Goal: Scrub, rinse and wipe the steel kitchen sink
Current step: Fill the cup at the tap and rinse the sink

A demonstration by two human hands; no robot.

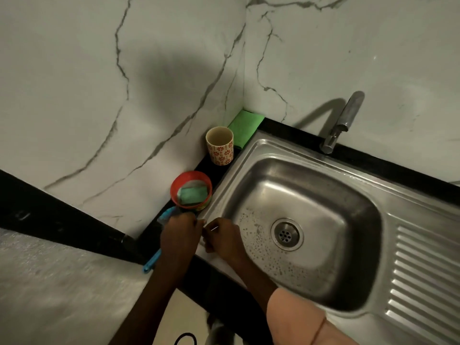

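Steel sink (308, 195) set into tabletop's back corner: rigid, fixed, slick when wet. Left hand (178, 235) gripping blue brush (152, 262) beside rim; right hand (224, 239) loosely curled, grip unclear.

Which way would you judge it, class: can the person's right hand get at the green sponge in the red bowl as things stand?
Probably yes. The green sponge lies uncovered in the open red bowl, just beyond the right hand; only the left hand, holding a blue brush, sits close beside that path.
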